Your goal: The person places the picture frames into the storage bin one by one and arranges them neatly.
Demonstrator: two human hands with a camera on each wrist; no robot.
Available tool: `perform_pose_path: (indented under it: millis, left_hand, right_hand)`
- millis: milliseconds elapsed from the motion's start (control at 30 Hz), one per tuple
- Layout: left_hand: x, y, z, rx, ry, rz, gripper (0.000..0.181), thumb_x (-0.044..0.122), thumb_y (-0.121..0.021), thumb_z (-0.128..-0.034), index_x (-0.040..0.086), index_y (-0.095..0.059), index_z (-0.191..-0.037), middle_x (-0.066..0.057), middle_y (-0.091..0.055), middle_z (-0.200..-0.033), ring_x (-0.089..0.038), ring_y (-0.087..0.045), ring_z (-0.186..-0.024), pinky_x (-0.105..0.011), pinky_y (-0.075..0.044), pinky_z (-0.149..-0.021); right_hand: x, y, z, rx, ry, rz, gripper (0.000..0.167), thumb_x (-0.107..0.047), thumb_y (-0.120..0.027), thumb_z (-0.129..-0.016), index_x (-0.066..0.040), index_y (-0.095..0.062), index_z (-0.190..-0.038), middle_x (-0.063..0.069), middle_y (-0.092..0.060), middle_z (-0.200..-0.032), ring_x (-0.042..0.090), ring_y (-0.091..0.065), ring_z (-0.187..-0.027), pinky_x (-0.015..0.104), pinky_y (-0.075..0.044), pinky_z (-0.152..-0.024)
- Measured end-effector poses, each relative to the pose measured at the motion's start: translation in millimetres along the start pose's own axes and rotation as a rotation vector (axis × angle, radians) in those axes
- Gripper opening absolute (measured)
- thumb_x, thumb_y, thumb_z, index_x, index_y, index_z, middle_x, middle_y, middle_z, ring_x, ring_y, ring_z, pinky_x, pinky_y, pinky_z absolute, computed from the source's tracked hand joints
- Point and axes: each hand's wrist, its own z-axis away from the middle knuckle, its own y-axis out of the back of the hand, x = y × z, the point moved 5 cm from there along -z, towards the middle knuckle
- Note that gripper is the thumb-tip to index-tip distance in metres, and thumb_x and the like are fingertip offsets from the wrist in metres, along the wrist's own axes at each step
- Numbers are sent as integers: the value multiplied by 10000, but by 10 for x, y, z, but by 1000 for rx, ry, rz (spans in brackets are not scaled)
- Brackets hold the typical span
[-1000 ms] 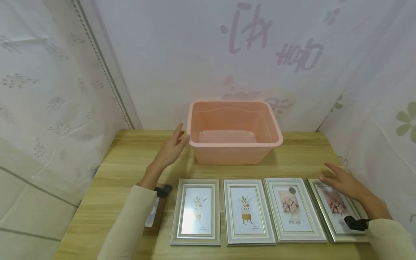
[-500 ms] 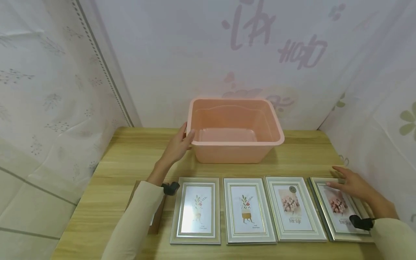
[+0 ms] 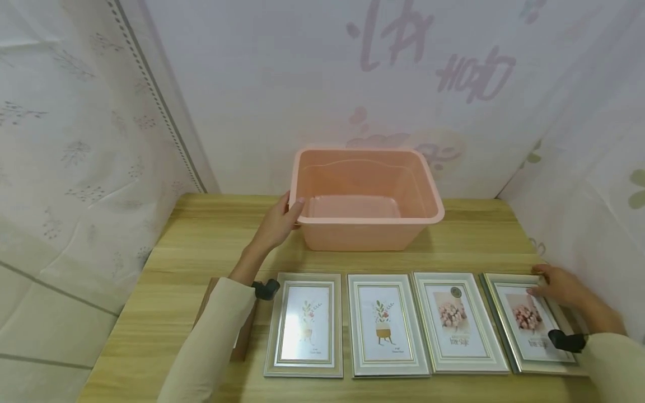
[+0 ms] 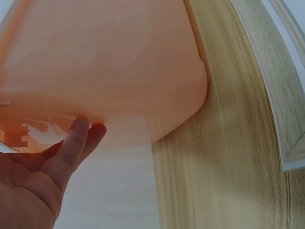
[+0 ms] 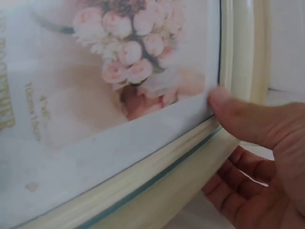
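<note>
Wooden tabletop (image 3: 176,252): one tub (image 3: 358,238), four frames (image 3: 525,316), perhaps a brown fifth (image 3: 243,338).

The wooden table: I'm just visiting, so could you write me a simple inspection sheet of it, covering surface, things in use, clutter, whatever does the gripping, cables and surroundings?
Surface: wooden table with a light striped grain.
Job's things: pink tub towards the back; in front, a row of framed pictures, two potted-plant frames, then a white flower frame and the rightmost frame.
Clutter: brown object, partly hidden by the left sleeve.
Grippers: bare hands; left hand grips the tub's rim, right hand holds the rightmost frame's edge.
Cables: nothing seen.
Surroundings: pale patterned cloth behind and at the sides.
</note>
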Motion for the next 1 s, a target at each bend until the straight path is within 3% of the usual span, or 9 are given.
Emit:
perform_pose_path:
  millis: [67, 167, 467, 633, 767, 900, 1000]
  left_hand:
    - [-5, 7, -2, -1, 2, -5, 638, 507, -419, -1025, 101, -356, -1513, -210, -575, -1324, -329, -634, -1132, -415, -600, -856]
    - [7, 30, -11, -8, -4, -13, 638, 518, -403, -1026, 82, -386, -1492, -201, -576, -1321, -327, -632, -1132, -410, -597, -867]
    - [70, 99, -26, -4, -22, -34, 605, 533, -381, -1025, 44, -496, -1361, -170, -606, -1171, -329, -665, -1036, -398, -604, -848]
    - [82, 106, -27, 6, -20, -18, 586, 500, -390, -1033, 26, -501, -1358, -196, -608, -1179, -346, -660, -1047, -414, -601, -857]
    - [51, 84, -23, 12, -14, -3, 561, 473, -395, -1039, 21, -509, -1350, -192, -620, -1183, -335, -661, -1038, -412, -603, -851]
    - [-9, 35, -6, -1, -1, 13, 542, 465, -386, -1043, 37, -514, -1350, -188, -626, -1173, -320, -657, -1048, -407, -601, -859]
    - [-39, 9, 8, -8, -3, 17, 541, 461, -377, -1046, 35, -515, -1349, -191, -626, -1173, -325, -656, -1054, -407, -600, -861]
  right_hand:
    - [38, 12, -1, 1, -14, 9, 593, -149, -752, -837, 261, -475, -1164, 354, -591, -951, 412, -569, -829, 477, -517, -686]
    - [65, 30, 0, 4, -35, 15, 544, -159, -727, -867, 247, -486, -1138, 287, -589, -894, 336, -542, -784, 422, -487, -641]
    - [-7, 79, -83, 54, 19, 85, 352, -64, -693, -854, 173, -510, -1038, 263, -617, -839, 323, -569, -740, 461, -492, -631]
    - [-61, 106, -91, 23, -12, 91, 364, -45, -645, -880, 193, -438, -1061, 300, -597, -841, 381, -577, -753, 525, -501, -649]
    - [-24, 141, -79, 30, -47, 38, 390, -35, -608, -901, 200, -374, -1107, 337, -575, -880, 375, -554, -748, 510, -497, -633]
    - [-24, 183, -19, 72, -39, -23, 436, -63, -594, -941, 205, -362, -1195, 443, -527, -1037, 467, -565, -843, 526, -515, -663]
    - [-150, 272, 18, 147, 14, -45, 433, -71, -618, -943, 184, -417, -1230, 478, -509, -1101, 540, -569, -905, 522, -523, -651]
